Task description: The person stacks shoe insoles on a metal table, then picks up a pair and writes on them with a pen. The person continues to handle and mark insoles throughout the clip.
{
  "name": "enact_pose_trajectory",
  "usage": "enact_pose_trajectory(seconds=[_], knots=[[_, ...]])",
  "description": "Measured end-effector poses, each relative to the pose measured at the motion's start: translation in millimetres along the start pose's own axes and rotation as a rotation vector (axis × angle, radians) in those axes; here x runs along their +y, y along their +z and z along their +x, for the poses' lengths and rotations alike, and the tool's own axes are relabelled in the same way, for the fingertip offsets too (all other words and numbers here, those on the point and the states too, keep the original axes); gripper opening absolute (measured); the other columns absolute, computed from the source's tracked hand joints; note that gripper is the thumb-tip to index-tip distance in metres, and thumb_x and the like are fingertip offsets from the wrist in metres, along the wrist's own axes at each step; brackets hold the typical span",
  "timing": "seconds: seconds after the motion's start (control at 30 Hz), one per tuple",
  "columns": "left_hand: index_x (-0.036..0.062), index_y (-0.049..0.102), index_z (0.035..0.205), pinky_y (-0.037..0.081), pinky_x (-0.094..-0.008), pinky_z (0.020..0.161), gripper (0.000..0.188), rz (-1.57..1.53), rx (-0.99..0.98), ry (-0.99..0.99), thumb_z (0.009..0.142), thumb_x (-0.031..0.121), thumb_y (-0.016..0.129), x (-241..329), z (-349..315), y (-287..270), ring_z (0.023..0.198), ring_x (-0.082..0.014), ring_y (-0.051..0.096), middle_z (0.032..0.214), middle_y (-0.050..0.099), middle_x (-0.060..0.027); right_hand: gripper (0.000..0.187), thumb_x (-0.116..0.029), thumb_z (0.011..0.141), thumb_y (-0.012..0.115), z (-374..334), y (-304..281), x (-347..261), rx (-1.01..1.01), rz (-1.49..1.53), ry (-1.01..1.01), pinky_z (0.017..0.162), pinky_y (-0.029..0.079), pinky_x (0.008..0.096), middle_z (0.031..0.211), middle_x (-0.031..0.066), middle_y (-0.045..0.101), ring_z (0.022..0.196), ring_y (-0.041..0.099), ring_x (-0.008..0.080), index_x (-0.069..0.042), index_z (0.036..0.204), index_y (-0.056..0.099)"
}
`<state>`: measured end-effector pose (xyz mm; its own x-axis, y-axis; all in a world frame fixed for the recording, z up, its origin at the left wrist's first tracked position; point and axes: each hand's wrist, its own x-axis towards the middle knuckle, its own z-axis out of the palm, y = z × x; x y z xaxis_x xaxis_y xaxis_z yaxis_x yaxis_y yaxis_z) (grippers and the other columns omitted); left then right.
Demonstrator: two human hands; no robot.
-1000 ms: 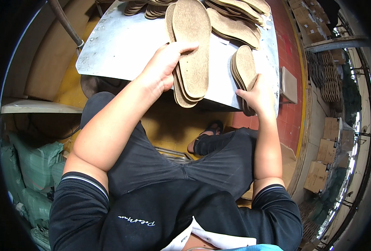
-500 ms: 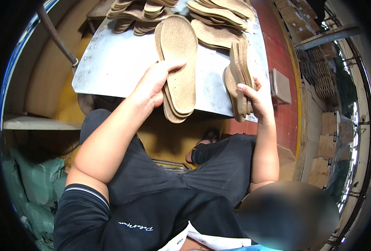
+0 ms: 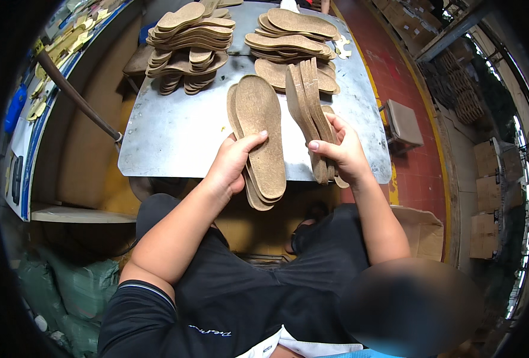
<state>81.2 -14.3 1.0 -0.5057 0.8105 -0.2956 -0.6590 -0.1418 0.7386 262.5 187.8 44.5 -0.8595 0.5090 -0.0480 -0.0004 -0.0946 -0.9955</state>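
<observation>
Insoles [image 3: 260, 137] are held in two lots above the near edge of the metal surface [image 3: 175, 140]. The left hand [image 3: 233, 164] grips a few laid flat on one another, thumb pressed on the top face, their near ends jutting past the edge. The right hand [image 3: 345, 152] clasps a bunch turned on its side, layered edges upward, thumb on the near side. The two lots are apart, bare metal showing between them.

Beyond, the left pile [image 3: 190, 36] and the right pile [image 3: 294, 39] crowd the far half; the right hand's bunch covers part of the right pile's lowest layers. A pale scrap [image 3: 342, 48] lies beside that pile. At the left, a pole [image 3: 76, 92] slants between the surface and a side bench [image 3: 21, 146] strewn with yellow offcuts [image 3: 39, 110]. Green sacks [image 3: 85, 280] slump below. At the right stand a stool [image 3: 403, 122], a carton [image 3: 423, 232] and stacked boxes [image 3: 487, 200]. A dark blur [image 3: 411, 304] hides the lower right.
</observation>
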Motion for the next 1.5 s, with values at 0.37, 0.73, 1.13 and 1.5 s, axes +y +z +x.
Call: enact_pose_trajectory(seconds=[0.37,0.73,1.13,1.5], knots=[[-0.0013,0.062,0.152,0.061,-0.0469,0.11,0.055,-0.138,0.004,-0.018,0.112,0.036,0.072,5,-4,10,0.126,-0.0284,0.074,0.141,0.075,-0.0172,0.082,-0.014,0.083,0.101,-3,4,-1,-0.026,0.013,-0.018,0.1,0.06,0.0338,0.128,0.0086,0.075,0.111,0.073,0.0158,0.003,0.152,0.059],[0.0023,0.061,0.155,0.059,-0.0468,0.114,0.067,-0.222,-0.059,0.081,0.118,0.057,0.052,8,-11,23,0.13,-0.0279,0.073,0.146,0.073,-0.0169,0.081,-0.013,0.083,0.098,-5,18,0,-0.037,-0.022,-0.024,0.101,0.059,0.0339,0.13,0.0077,0.075,0.109,0.073,0.0154,0.002,0.153,0.059],[0.003,0.051,0.164,0.055,-0.0498,0.122,0.084,-0.241,-0.121,0.131,0.119,0.07,0.027,10,-17,35,0.141,-0.0322,0.068,0.155,0.068,-0.0202,0.085,-0.012,0.085,0.1,-15,52,-26,0.162,-0.172,-0.142,0.112,0.057,0.0384,0.137,0.0136,0.074,0.123,0.073,0.0212,0.003,0.156,0.055],[-0.0055,0.06,0.15,0.058,-0.047,0.114,0.068,-0.175,0.007,-0.027,0.104,0.039,0.081,-20,-19,14,0.128,-0.0295,0.072,0.138,0.074,-0.018,0.088,-0.055,0.114,0.069,-9,61,27,-0.016,-0.297,-0.008,0.127,0.044,0.0428,0.158,0.027,0.062,0.148,0.059,0.034,0.012,0.167,0.044]])
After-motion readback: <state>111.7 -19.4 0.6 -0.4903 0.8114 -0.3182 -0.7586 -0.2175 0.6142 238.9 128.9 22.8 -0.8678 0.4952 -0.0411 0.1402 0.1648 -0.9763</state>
